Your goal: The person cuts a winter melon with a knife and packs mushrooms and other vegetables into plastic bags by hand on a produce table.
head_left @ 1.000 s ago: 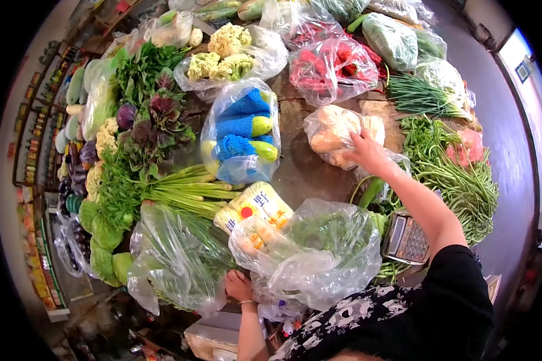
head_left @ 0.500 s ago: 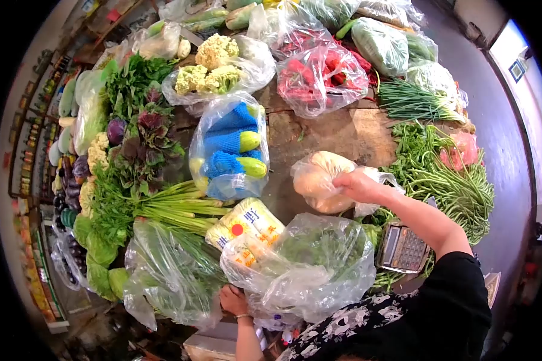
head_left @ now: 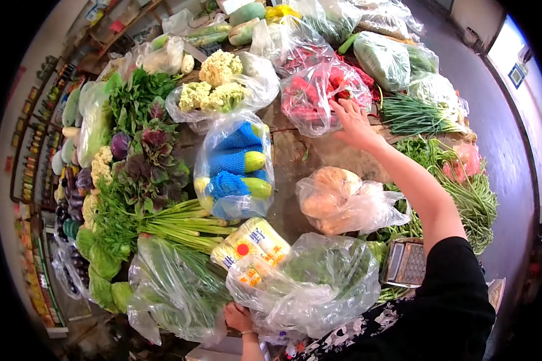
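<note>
Apparently at the reach step, with the right hand (head_left: 354, 123) stretched out at two o'clock, fingertips over the near right edge of the clear bag of red peppers (head_left: 310, 99). Read the right hand as released: palm down, with fingers parted and no object in grasp. Cannot tell from this angle whether touching the plastic or just above. For the left hand (head_left: 239, 316), at half past six, note curled fingers at the edge of the bag of long green stalks (head_left: 168, 295); cannot tell whether gripping or merely resting. To secure the pepper bag, judge the next move thus: bring fingers and thumb together on a gathered fold of film, not on single peppers, and support the weight evenly to avoid tearing or spilling. Locate the pepper bag at one o'clock on the brown tabletop (head_left: 288, 153), between the bag of cauliflower (head_left: 227, 96) at eleven and the scallions (head_left: 418, 114) at two. Note thin, glossy, crumpled film, bulging and rounded, with bright red contents packed closely inside and pale glare along the folds. Between three and four o'clock, find the bag of tan, rounded produce (head_left: 328, 195), free of both hands.
</note>
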The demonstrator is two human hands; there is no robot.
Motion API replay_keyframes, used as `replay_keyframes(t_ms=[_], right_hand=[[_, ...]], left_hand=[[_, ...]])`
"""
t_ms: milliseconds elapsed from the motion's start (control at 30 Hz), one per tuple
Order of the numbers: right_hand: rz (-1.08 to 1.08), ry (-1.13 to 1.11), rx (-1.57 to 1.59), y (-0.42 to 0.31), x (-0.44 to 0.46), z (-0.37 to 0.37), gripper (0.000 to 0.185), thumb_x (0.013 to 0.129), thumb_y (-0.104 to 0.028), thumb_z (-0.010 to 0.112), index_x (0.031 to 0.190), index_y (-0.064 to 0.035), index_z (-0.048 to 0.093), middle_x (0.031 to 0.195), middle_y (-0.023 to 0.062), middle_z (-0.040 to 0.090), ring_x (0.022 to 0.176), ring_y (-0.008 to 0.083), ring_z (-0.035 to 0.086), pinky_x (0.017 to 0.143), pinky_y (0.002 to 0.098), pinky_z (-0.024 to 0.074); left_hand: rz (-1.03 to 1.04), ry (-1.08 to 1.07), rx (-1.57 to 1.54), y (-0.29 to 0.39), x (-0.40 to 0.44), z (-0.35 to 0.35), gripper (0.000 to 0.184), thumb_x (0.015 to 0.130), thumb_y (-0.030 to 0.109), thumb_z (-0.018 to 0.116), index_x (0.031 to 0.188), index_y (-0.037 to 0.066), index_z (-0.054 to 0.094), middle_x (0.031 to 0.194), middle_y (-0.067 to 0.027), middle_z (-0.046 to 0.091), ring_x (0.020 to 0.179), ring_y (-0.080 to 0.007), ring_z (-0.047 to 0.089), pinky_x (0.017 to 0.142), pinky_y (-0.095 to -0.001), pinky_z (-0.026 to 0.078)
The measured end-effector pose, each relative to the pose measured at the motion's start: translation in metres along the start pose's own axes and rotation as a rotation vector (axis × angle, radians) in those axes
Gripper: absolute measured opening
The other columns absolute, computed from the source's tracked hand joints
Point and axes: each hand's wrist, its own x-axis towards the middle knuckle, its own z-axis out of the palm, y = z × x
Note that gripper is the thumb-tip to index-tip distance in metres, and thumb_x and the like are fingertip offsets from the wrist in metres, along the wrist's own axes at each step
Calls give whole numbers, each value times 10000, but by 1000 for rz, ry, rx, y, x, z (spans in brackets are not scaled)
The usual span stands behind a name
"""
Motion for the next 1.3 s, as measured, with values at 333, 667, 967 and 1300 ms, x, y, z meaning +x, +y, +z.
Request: replay_keyframes(t_ms=[333,667,967,1300], right_hand=[[-66,-31,-169,25,-2,57,73,831,-116,576,878,-98,629,793,122,643,782,312,629,839,487,417],[13,-320,236,3,-97,23,115,845,-144,588,846,-33,619,785,181,631,815,371,642,792,517,460],[53,-46,270,7,-100,-22,103,856,-84,599,904,-3,558,822,192,564,785,392,566,687,453,450],[1015,-62,935,147,-154,24,300,861,-120,663,1145,-59,588,796,19,621,625,116,564,543,277,458]], left_hand=[[33,15,-14,-2,-2,-1,155,917,207,523,939,54,524,907,-186,552,817,-419,553,682,-506,443],[36,12,40,-7,-6,4,186,913,229,518,968,52,526,950,-192,558,857,-423,554,701,-511,444],[-41,-29,9,-4,-4,0,220,909,256,506,984,50,526,953,-198,558,844,-426,555,700,-517,444],[-31,-44,7,-6,-1,2,216,925,243,501,999,43,535,993,-205,577,869,-435,561,723,-512,453]])
